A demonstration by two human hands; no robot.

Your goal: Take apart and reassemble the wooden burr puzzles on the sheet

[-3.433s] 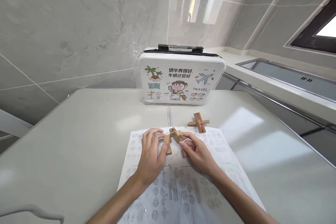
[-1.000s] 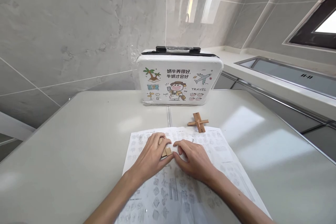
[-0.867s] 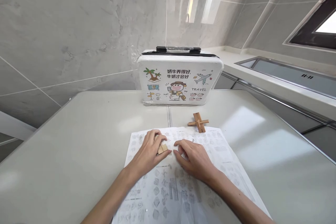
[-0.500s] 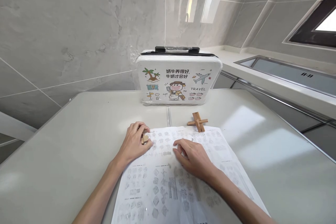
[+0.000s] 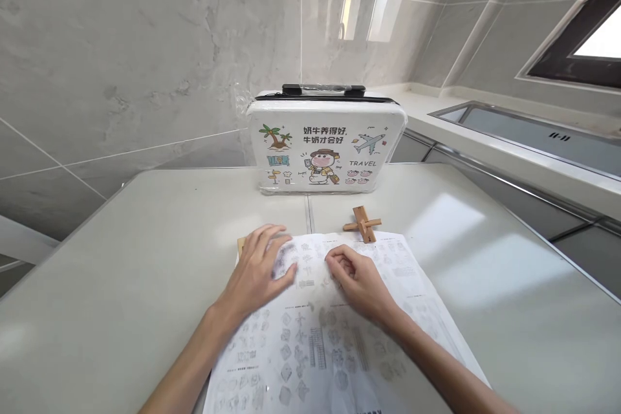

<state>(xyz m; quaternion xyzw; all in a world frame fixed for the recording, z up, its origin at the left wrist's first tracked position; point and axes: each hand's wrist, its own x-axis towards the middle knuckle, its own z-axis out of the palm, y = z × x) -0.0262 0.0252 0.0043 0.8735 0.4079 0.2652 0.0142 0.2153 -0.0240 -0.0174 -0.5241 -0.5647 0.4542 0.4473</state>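
Note:
Fingers apart, my left hand [image 5: 259, 268] rests over the upper left part of a printed sheet [image 5: 315, 362] and holds nothing. A small light wooden piece [image 5: 240, 244] shows just behind its knuckles, mostly hidden by them. My right hand [image 5: 356, 278] lies on the sheet with its fingers curled together; whether anything is inside the curl cannot be made out. Beyond it, at the sheet's far edge, sits a wooden cross of interlocked pieces [image 5: 363, 224].
A white case [image 5: 330, 142] with cartoon prints and a black handle stands upright at the back of the white table [image 5: 121, 272], wrapped in clear plastic. To the right is a counter with a sink [image 5: 538, 136]. A tiled wall rises behind.
My left hand has let go of the small wooden piece and spread its fingers to the right. My right hand has curled its fingers more tightly. The view has shifted slightly.

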